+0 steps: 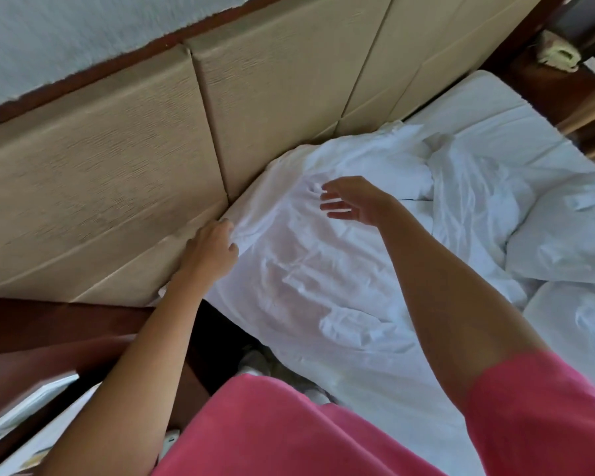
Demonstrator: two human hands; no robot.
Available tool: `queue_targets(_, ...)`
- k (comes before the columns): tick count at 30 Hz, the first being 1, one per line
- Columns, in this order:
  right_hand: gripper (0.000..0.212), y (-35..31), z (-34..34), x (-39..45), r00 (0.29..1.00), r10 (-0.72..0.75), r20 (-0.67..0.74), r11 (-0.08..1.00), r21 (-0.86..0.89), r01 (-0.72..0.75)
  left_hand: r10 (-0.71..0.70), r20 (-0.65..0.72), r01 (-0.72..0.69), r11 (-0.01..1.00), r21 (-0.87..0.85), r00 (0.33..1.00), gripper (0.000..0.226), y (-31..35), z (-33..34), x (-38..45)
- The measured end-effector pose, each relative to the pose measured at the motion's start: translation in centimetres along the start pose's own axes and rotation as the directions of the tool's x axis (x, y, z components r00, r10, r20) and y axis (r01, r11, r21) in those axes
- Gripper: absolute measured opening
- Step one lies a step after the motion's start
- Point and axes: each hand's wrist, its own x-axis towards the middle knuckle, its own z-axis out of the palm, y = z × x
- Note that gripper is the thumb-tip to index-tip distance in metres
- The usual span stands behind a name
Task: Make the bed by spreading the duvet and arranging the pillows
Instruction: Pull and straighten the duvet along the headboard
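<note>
A white pillow (306, 269) lies wrinkled at the near corner of the bed, against the beige padded headboard (117, 149). My left hand (210, 250) grips the pillow's corner next to the headboard. Above the pillow's far part hovers my right hand (351, 201), fingers spread and holding nothing. A second white pillow (385, 159) lies just beyond it. The crumpled white duvet (547, 235) is bunched at the right, and bare white sheet (495, 111) shows at the far corner.
A dark wooden bedside table (66, 338) stands at the lower left with white papers (21, 407) on it. Another wooden nightstand with a beige telephone (559, 53) sits at the top right. White shoes (255, 362) show on the floor beside the bed.
</note>
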Motion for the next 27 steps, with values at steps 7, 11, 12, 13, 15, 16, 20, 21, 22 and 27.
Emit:
queue_targets(7, 0.017, 2.9, -8.9, -1.7, 0.994, -0.008, -0.107, 1.0, -0.001, 0.008, 0.13, 0.011, -0.131, 0.991, 0.008, 0.991, 0.02, 9.0, 0.5, 1.2)
queue_targets(11, 0.015, 4.3, -13.8, -2.2, 0.992, -0.032, -0.124, 0.999, -0.005, 0.032, 0.167, -0.015, -0.167, 0.986, 0.031, 0.986, 0.017, 14.3, 0.7, 1.4)
queue_targets(12, 0.016, 4.6, -15.2, -2.3, 0.991, -0.046, -0.125, 0.999, -0.011, 0.045, 0.186, -0.022, -0.184, 0.982, 0.046, 0.982, 0.016, 15.8, 1.0, 1.5)
queue_targets(13, 0.017, 5.0, -16.6, -2.3, 0.99, -0.056, -0.126, 0.998, -0.028, 0.052, 0.2, -0.023, -0.198, 0.978, 0.065, 0.98, 0.014, 17.3, 1.3, 1.6)
queue_targets(15, 0.017, 5.9, -19.1, -1.8, 0.985, -0.085, -0.152, 0.994, -0.085, 0.072, 0.223, -0.026, -0.219, 0.97, 0.109, 0.974, 0.013, 20.2, 1.8, 2.1)
queue_targets(16, 0.018, 6.2, -20.3, -1.4, 0.979, -0.104, -0.177, 0.989, -0.127, 0.082, 0.233, -0.019, -0.229, 0.964, 0.135, 0.972, 0.013, 21.6, 2.0, 2.4)
queue_targets(20, 0.019, 7.2, -24.0, 1.1, 0.941, -0.188, -0.282, 0.94, -0.329, 0.089, 0.271, 0.037, -0.272, 0.934, 0.232, 0.962, 0.011, 26.1, 2.6, 4.7)
queue_targets(21, 0.018, 7.2, -24.7, 1.8, 0.936, -0.201, -0.29, 0.924, -0.372, 0.084, 0.283, 0.043, -0.285, 0.924, 0.255, 0.958, 0.011, 27.1, 2.7, 5.6)
queue_targets(22, 0.018, 7.2, -25.4, 2.8, 0.933, -0.213, -0.29, 0.909, -0.41, 0.08, 0.299, 0.045, -0.299, 0.913, 0.279, 0.953, 0.011, 28.0, 2.8, 6.6)
queue_targets(27, 0.019, 6.6, -27.3, 7.2, 0.926, -0.209, -0.314, 0.866, -0.499, 0.026, 0.404, 0.09, -0.41, 0.85, 0.331, 0.91, 0.013, 31.4, 4.2, 12.7)
